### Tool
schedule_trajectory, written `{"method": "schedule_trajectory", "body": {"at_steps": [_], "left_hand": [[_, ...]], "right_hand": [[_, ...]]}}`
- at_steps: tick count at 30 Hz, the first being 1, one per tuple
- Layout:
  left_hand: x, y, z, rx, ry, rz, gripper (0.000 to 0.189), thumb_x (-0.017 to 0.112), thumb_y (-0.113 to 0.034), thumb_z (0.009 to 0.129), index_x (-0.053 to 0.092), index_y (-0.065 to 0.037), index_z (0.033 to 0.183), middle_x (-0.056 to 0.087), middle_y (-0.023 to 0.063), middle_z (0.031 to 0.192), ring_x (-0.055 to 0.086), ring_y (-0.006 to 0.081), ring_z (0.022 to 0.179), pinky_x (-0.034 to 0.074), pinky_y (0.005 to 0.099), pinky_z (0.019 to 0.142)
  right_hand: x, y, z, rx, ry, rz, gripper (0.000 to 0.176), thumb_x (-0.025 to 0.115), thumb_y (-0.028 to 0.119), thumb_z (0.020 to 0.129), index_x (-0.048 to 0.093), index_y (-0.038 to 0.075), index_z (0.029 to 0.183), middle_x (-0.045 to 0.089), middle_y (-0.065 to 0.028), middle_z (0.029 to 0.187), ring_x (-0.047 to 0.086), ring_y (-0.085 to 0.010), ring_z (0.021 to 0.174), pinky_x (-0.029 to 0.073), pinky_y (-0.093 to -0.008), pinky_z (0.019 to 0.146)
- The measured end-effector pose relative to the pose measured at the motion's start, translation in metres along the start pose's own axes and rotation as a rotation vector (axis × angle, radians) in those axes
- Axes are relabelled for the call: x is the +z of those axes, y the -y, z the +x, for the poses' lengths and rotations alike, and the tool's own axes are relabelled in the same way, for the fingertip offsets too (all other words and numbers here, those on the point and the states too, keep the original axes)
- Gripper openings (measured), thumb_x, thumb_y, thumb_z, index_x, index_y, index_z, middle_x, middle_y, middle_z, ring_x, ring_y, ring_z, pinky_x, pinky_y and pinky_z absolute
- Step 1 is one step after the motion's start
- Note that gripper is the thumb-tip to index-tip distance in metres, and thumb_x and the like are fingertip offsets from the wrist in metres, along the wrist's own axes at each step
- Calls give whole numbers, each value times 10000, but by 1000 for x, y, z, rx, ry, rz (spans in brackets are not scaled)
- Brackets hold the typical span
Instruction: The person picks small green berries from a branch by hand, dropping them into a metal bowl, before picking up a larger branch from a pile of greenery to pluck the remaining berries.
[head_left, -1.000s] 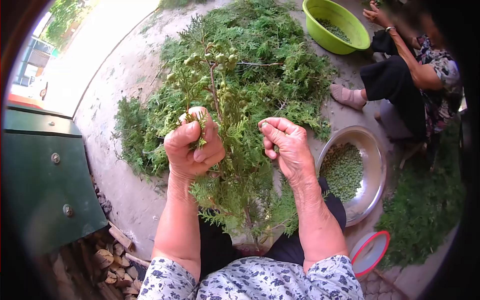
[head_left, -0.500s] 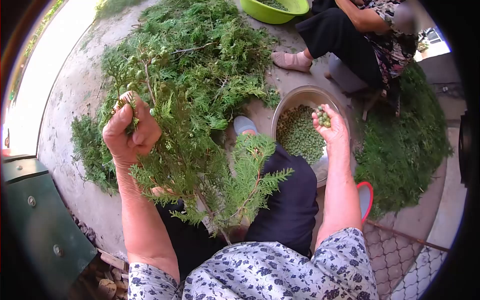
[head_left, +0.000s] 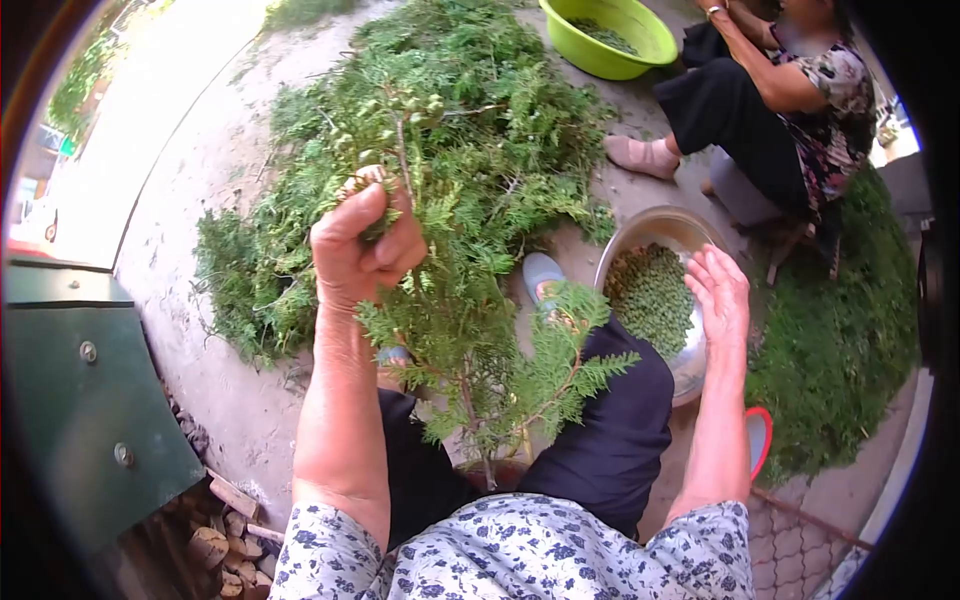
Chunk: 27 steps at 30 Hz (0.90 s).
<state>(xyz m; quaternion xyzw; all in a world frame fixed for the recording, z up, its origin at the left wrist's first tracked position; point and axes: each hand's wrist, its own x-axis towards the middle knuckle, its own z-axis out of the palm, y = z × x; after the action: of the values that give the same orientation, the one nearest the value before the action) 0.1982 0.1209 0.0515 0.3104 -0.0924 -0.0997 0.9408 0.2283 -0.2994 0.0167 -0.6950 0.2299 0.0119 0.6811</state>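
My left hand (head_left: 366,240) is closed around an upper part of a leafy cypress-like branch (head_left: 470,340). Round green cones (head_left: 385,118) cluster at the branch tip above my fist, and the stem reaches down between my knees. Over the right rim of a metal basin (head_left: 620,235), my right hand (head_left: 722,290) is open with its fingers spread; no cones show in it, though the palm is partly turned away. Inside the basin lies a heap of small green cones (head_left: 650,300).
A large pile of cut branches (head_left: 450,90) covers the ground ahead. Another green heap (head_left: 830,370) lies at right. A seated person (head_left: 770,120) is near a lime-green tub (head_left: 610,50). At left are a green metal panel (head_left: 90,400) and chopped firewood (head_left: 225,545).
My right hand has opened, and the cones it held are gone from it. My left hand still grips the branch. The whole view has shifted, with the scene lying further right.
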Motion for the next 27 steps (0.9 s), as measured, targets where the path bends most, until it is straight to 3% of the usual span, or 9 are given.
{"method": "schedule_trajectory", "body": {"at_steps": [3, 8, 10, 13, 15, 16, 18, 20, 27], "left_hand": [[4, 3, 0, 4, -97, 34, 233, 517, -272, 881, 562, -52, 820, 412, 10, 445, 263, 82, 334, 214, 242, 350], [10, 12, 6, 124, -313, 135, 196, 562, -206, 862, 510, -56, 746, 439, 20, 468, 309, 71, 338, 220, 237, 338], [26, 12, 8, 181, -423, 276, 219, 538, -231, 876, 498, -83, 719, 373, -5, 431, 271, 78, 346, 205, 252, 359], [41, 12, 10, 216, -546, 388, 210, 573, -214, 860, 507, -65, 727, 444, 17, 468, 323, 68, 355, 246, 230, 359], [36, 15, 12, 231, -463, 397, 159, 641, -126, 807, 572, -16, 899, 541, 54, 612, 441, 84, 454, 342, 220, 424], [33, 16, 16, 288, -351, 392, 252, 671, -90, 778, 585, -3, 999, 587, 74, 698, 509, 97, 522, 410, 216, 473], [37, 8, 15, 277, -219, 379, 832, 768, -111, 663, 323, -61, 1365, 529, 159, 1172, 533, 229, 1058, 416, 356, 932], [28, 2, 15, 406, -292, 479, 904, 779, -158, 639, 276, -67, 1386, 494, 168, 1237, 484, 246, 1137, 379, 392, 971], [-3, -3, 4, 428, -895, 366, 161, 626, -103, 829, 590, -28, 967, 636, 36, 838, 587, 91, 690, 446, 217, 611]], "right_hand": [[112, 41, -64, -182, 480, -180, 371, 636, 130, 806, 547, -62, 1111, 632, -104, 965, 615, -162, 853, 484, -282, 819], [210, 4, -127, -420, 838, -585, 979, 767, 234, 654, 175, -68, 1374, 425, -273, 1289, 392, -352, 1237, 316, -352, 1036], [225, -7, -132, -422, 868, -613, 982, 739, 196, 678, 105, -57, 1384, 416, -291, 1284, 414, -361, 1219, 333, -356, 1021], [243, -25, -130, -287, 664, -430, 762, 654, 69, 716, 246, -22, 1353, 555, -283, 1065, 580, -342, 968, 441, -379, 839], [249, -38, -118, -474, 659, -404, 648, 626, 45, 736, 330, -10, 1309, 576, -260, 992, 590, -333, 899, 450, -375, 798], [253, -37, -113, -656, 642, -372, 542, 597, 20, 755, 414, 1, 1265, 598, -236, 918, 599, -325, 831, 460, -372, 757], [250, -26, -107, -598, 626, -306, 366, 552, -4, 792, 526, 18, 1156, 618, -173, 891, 605, -257, 792, 472, -339, 726], [243, -15, -99, -230, 728, -160, 323, 548, 14, 822, 539, 25, 1145, 631, -97, 891, 596, -164, 800, 475, -294, 710], [235, 0, -79, -19, 816, -35, 351, 581, 102, 848, 529, 43, 1190, 606, -26, 1047, 547, -116, 914, 437, -267, 819]]}}
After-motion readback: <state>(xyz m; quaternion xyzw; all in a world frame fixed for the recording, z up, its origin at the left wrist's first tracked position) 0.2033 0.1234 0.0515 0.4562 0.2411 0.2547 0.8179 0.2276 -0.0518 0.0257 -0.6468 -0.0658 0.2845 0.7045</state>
